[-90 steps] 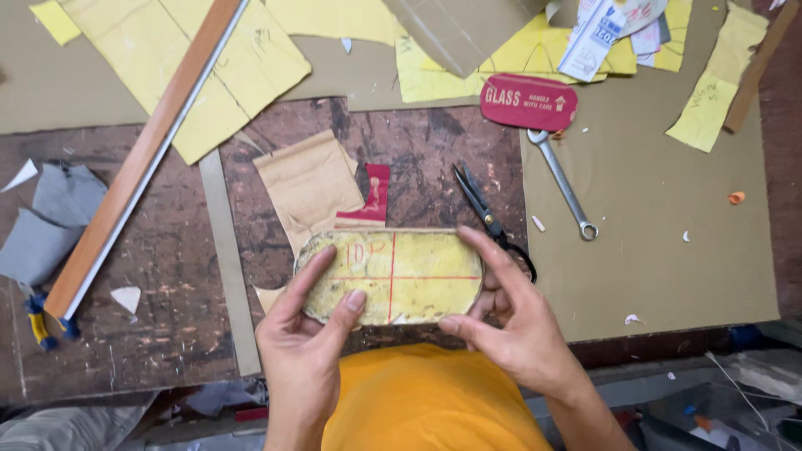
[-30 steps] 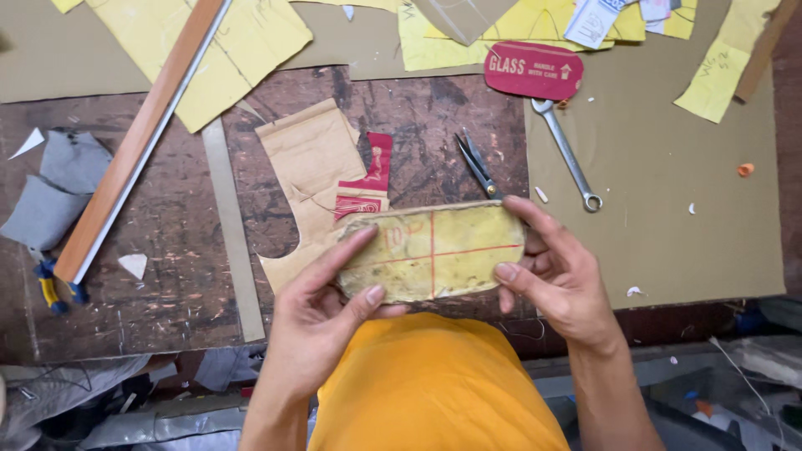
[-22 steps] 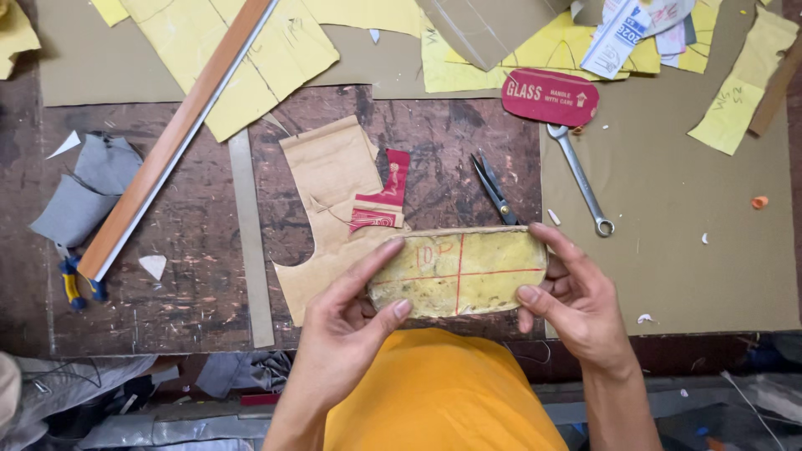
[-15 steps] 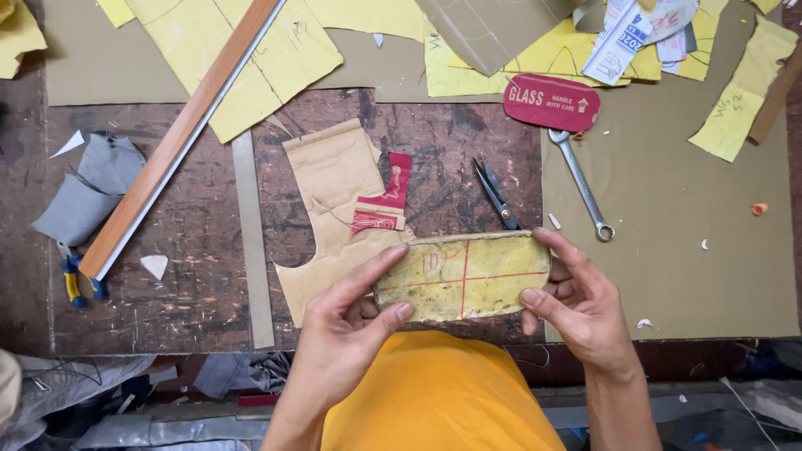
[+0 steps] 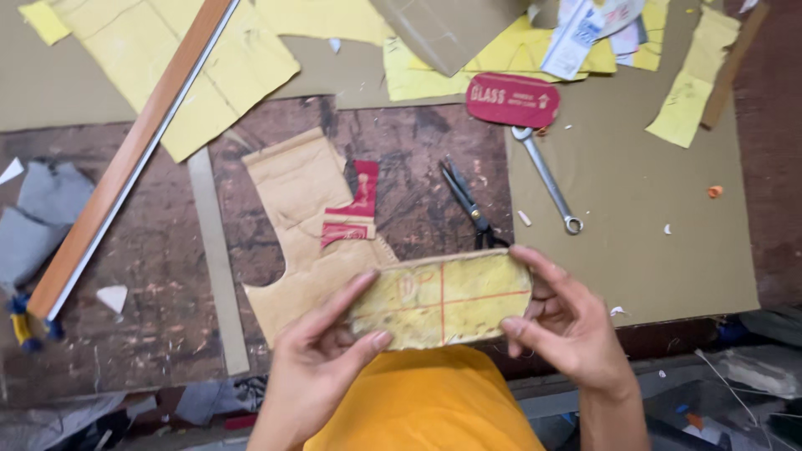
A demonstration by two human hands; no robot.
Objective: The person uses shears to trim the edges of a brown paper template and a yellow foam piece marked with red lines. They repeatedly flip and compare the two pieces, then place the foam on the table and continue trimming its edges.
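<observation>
- The left hand (image 5: 322,367) grips the left end of a yellow oblong pattern piece (image 5: 441,299), with the thumb on its face and the fingers (image 5: 338,305) stretched along its upper left edge.
- The right hand (image 5: 564,326) grips the right end of the same piece, its fingers curled round the edge and the thumb pressing near the lower right corner.
- The pattern piece is held level just above the near edge of the desk (image 5: 150,309), in front of the person's orange shirt (image 5: 426,401); it bears red crossing lines and a small drawn oval.
- Just behind the left hand lies a tan boot-shaped cardboard template (image 5: 305,217), with a red paper scrap (image 5: 355,209) on top of it.
- Black scissors (image 5: 466,200) lie closed just beyond the piece; a steel wrench (image 5: 547,179) lies to their right on brown card, its upper end near a red oval label (image 5: 512,100).
- A long wooden straightedge (image 5: 125,159) runs diagonally on the left, near grey fabric scraps (image 5: 38,221).
- Yellow paper sheets (image 5: 167,58) cover the far side of the desk.
</observation>
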